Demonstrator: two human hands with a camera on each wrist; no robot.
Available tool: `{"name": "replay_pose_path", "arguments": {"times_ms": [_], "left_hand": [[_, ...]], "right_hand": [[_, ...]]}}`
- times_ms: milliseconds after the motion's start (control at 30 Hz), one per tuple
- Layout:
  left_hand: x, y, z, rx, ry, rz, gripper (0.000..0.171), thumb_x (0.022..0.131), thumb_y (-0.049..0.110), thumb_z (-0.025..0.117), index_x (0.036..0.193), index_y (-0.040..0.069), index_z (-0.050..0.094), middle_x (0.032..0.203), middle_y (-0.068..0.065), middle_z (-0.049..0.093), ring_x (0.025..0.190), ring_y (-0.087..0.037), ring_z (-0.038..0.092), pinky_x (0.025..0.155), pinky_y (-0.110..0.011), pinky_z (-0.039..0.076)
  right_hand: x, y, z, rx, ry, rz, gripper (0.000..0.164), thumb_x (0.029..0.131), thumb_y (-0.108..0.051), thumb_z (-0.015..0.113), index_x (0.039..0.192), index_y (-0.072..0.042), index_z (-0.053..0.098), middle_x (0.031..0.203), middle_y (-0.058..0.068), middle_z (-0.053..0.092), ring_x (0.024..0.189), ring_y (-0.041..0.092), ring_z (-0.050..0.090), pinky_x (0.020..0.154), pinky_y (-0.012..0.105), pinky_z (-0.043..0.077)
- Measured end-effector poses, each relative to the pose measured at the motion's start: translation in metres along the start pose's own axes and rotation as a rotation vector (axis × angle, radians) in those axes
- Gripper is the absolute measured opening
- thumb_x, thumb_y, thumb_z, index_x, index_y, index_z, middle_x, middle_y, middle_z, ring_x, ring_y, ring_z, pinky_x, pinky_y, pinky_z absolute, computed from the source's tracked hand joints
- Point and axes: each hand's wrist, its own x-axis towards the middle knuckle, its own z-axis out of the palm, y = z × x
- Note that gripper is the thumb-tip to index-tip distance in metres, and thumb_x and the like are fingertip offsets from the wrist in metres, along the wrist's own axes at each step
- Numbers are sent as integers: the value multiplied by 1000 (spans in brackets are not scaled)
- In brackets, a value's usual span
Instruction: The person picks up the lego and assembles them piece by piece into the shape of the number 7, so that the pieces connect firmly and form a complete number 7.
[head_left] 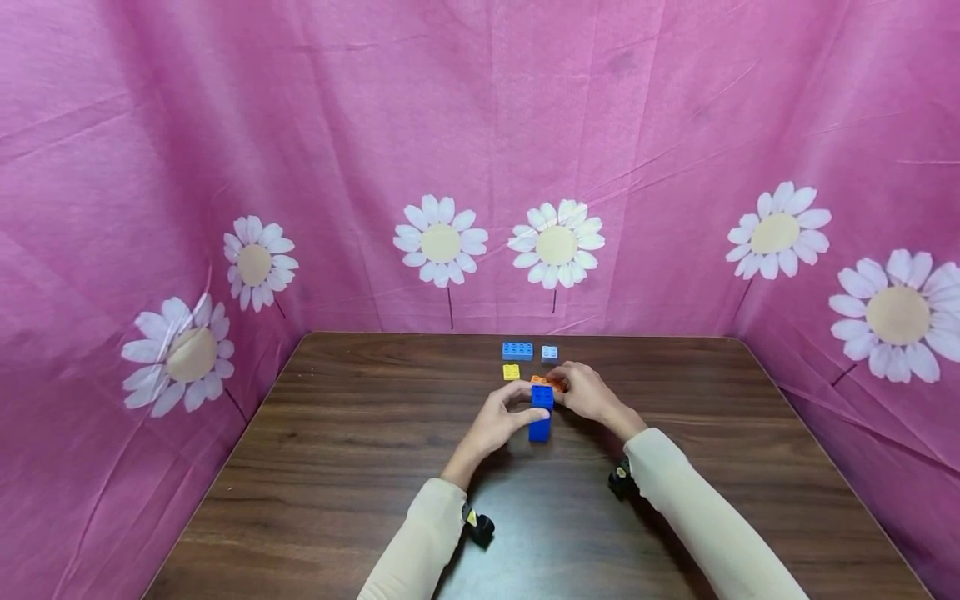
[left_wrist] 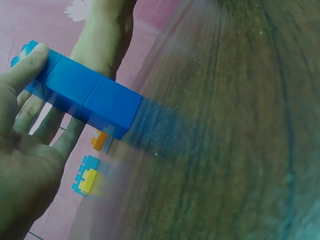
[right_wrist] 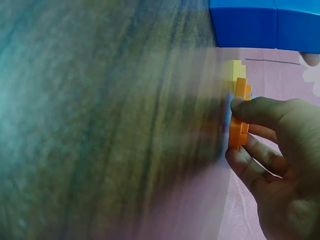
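A tower of blue bricks (head_left: 540, 430) stands upright on the wooden table, studs up. My left hand (head_left: 491, 423) grips its upper part from the left, thumb on the near side. In the left wrist view the blue tower (left_wrist: 92, 90) shows at least three blocks, one above another. Just behind and right of it, my right hand (head_left: 591, 393) pinches a thin orange brick (right_wrist: 236, 125) between thumb and fingers. In the head view the blue tower and right hand partly cover the orange brick (head_left: 538, 380). It appears at or near table level.
Behind the hands lie a small yellow brick (head_left: 511, 372), a longer blue brick (head_left: 517, 351) and a small light-blue brick (head_left: 550, 352). A pink curtain (head_left: 495, 108) with printed daisies hangs beyond the back and side edges of the table (head_left: 337, 417).
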Motion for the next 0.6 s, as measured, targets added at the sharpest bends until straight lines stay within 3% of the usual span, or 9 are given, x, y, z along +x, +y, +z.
{"name": "replay_pose_path", "arguments": {"times_ms": [200, 367, 600], "left_hand": [[0, -1, 0, -9, -8, 19, 28, 98, 22, 80, 123, 12, 71, 123, -8, 75, 120, -15, 67, 114, -45, 52], [0, -2, 1, -29, -6, 32, 28, 98, 16, 79, 123, 8, 70, 122, -13, 74, 118, -15, 68, 114, -47, 52], [2, -3, 1, -33, -11, 51, 29, 98, 12, 79, 125, 6, 70, 123, -17, 74, 115, -13, 68, 110, -39, 55]], "right_hand": [[-4, -6, -8, 16, -5, 20, 28, 93, -13, 81, 118, -1, 78, 109, 9, 75, 94, 22, 71, 84, 46, 62], [-4, -12, -15, 13, 15, -31, 29, 91, -14, 82, 118, -4, 79, 108, 7, 76, 92, 20, 71, 83, 44, 62], [-3, -24, -28, 1, 40, -76, 31, 89, -12, 84, 119, -5, 80, 101, 5, 74, 84, 17, 61, 74, 36, 53]]}}
